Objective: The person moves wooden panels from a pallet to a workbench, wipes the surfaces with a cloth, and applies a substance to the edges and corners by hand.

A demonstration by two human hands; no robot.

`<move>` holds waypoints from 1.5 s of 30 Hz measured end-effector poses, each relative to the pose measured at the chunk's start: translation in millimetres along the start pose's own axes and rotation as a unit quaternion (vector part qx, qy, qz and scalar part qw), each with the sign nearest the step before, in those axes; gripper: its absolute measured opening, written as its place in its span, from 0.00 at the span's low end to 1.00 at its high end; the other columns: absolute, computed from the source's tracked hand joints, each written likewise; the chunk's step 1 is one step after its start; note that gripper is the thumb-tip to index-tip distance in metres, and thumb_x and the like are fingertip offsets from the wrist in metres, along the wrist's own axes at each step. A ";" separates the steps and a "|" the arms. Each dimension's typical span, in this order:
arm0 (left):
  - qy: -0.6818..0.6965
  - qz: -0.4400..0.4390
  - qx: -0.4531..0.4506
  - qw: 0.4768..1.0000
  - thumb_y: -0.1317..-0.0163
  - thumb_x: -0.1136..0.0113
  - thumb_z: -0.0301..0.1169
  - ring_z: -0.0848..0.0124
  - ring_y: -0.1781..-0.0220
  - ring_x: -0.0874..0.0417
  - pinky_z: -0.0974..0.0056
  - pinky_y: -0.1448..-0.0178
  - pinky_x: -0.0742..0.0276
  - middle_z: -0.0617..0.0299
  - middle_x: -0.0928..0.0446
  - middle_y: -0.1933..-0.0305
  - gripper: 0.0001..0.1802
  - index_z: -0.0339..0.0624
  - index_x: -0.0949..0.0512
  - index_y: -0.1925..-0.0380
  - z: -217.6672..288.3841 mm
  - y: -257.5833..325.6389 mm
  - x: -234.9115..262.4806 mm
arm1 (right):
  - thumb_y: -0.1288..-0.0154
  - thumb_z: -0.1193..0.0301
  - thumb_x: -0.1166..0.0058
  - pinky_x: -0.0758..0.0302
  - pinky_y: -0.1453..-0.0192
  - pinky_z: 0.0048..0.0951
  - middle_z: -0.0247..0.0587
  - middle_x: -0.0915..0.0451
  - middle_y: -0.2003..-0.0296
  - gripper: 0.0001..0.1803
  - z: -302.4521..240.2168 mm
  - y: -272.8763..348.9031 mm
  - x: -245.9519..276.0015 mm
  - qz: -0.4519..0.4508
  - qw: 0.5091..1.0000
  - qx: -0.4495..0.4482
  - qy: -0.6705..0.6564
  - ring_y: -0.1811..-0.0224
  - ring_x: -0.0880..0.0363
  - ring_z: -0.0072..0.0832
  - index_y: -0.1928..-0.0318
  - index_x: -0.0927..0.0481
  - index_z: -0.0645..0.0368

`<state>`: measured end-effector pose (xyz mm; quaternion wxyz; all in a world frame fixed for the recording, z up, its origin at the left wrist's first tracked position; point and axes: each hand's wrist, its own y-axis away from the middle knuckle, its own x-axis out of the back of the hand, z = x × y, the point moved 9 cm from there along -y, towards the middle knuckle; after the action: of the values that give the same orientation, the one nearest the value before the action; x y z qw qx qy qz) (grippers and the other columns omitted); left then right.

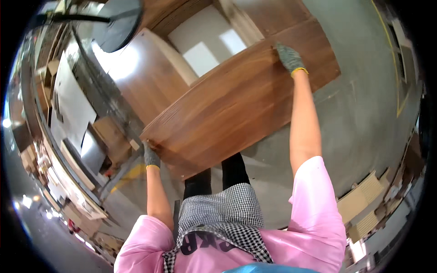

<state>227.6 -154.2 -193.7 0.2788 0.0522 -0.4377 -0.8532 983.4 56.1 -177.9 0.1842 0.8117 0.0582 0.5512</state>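
Blue material (268, 268), cropped at the lower edge, sits nearest, below a checked apron (221, 207). Beyond the apron, a brown wood-grain panel (227, 109) slants across the person's front — its left end touched by the grey-gloved left hand (151, 157), its upper face, toward the right, by the similarly gloved right hand (290, 58). Whether either hand's fingers clamp it cannot be told.

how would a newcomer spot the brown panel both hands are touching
From the pink short-sleeved shirt at the bottom, follow the bare forearms up to the grey-gloved left hand and right hand. Both touch a long, reddish-brown wood-grain panel slanting up to the right. Unlike the brown panels beyond, it lies nearest the black-clad legs.
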 end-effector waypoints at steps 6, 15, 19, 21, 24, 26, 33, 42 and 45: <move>-0.097 -0.032 0.030 0.994 0.26 0.51 0.54 0.63 0.36 0.28 0.60 0.29 0.34 0.59 0.28 0.34 0.33 0.42 0.31 0.33 -15.2 -26.4 34.5 | 0.28 0.36 0.67 0.39 0.26 0.42 0.58 0.28 0.36 0.43 3.9 -13.7 7.3 -0.021 0.992 -0.076 -0.102 0.31 0.33 0.50 0.38 0.24 0.62; -0.195 0.089 0.020 0.977 0.29 0.54 0.56 0.58 0.34 0.29 0.53 0.31 0.36 0.56 0.27 0.33 0.34 0.38 0.28 0.38 -41.6 55.4 91.3 | 0.22 0.69 0.58 0.31 0.30 0.37 0.45 0.28 0.34 0.19 -145.3 76.4 24.3 0.267 0.762 0.033 -0.588 0.34 0.28 0.36 0.38 0.25 0.64; 0.132 0.065 0.145 0.978 0.26 0.61 0.53 0.57 0.31 0.32 0.49 0.27 0.42 0.57 0.29 0.32 0.31 0.41 0.29 0.38 -161.6 111.4 115.6 | 0.26 0.69 0.48 0.28 0.31 0.35 0.42 0.20 0.40 0.18 -392.8 124.5 -42.9 0.101 0.947 0.242 -0.184 0.37 0.23 0.34 0.39 0.21 0.57; 0.255 0.016 0.189 0.948 0.24 0.64 0.52 0.56 0.29 0.34 0.47 0.25 0.45 0.58 0.30 0.31 0.29 0.43 0.29 0.37 -205.9 127.1 96.0 | 0.27 0.67 0.47 0.28 0.31 0.36 0.40 0.18 0.43 0.17 -482.2 140.2 -83.1 -0.008 0.949 0.244 -0.199 0.39 0.22 0.38 0.41 0.19 0.50; 0.492 0.023 0.302 0.816 0.23 0.67 0.49 0.55 0.27 0.37 0.43 0.24 0.46 0.58 0.30 0.31 0.28 0.44 0.30 0.37 -210.0 142.8 43.0 | 0.26 0.59 0.50 0.30 0.31 0.38 0.43 0.20 0.41 0.20 -563.3 137.5 -146.0 -0.141 0.937 0.258 -0.190 0.37 0.24 0.43 0.40 0.20 0.52; 0.547 0.068 0.304 0.777 0.24 0.65 0.53 0.52 0.25 0.40 0.42 0.23 0.47 0.55 0.36 0.27 0.32 0.44 0.35 0.32 -197.8 147.7 37.8 | 0.24 0.49 0.60 0.33 0.28 0.40 0.46 0.24 0.37 0.29 -598.4 135.4 -196.6 -0.265 0.923 0.251 -0.119 0.33 0.29 0.47 0.37 0.23 0.54; 0.688 0.063 0.235 0.684 0.24 0.63 0.54 0.48 0.27 0.37 0.39 0.24 0.44 0.51 0.37 0.26 0.32 0.47 0.36 0.30 -221.3 120.7 38.2 | 0.23 0.44 0.75 0.39 0.25 0.43 0.57 0.29 0.35 0.37 -615.6 121.1 -280.8 -0.410 0.890 0.166 0.113 0.31 0.33 0.51 0.34 0.27 0.57; -0.066 0.074 -0.046 0.994 0.22 0.61 0.41 0.58 0.35 0.28 0.53 0.32 0.28 0.54 0.30 0.34 0.23 0.46 0.34 0.33 -156.2 129.9 78.8 | 0.25 0.39 0.79 0.40 0.25 0.42 0.57 0.28 0.35 0.42 -625.6 120.5 -280.6 -0.389 0.873 0.177 0.235 0.31 0.33 0.53 0.35 0.27 0.59; 0.294 0.007 0.034 0.955 0.22 0.60 0.40 0.60 0.37 0.27 0.56 0.34 0.26 0.54 0.30 0.34 0.23 0.45 0.37 0.32 -205.5 112.5 57.0 | 0.28 0.34 0.78 0.42 0.24 0.42 0.56 0.29 0.35 0.45 -613.2 104.1 -285.6 -0.393 0.864 0.192 0.250 0.29 0.35 0.53 0.33 0.28 0.57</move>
<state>296.6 -383.3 -223.2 0.3994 0.3073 -0.3656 -0.7825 300.1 18.8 -190.6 0.2055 0.5754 0.5214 0.5957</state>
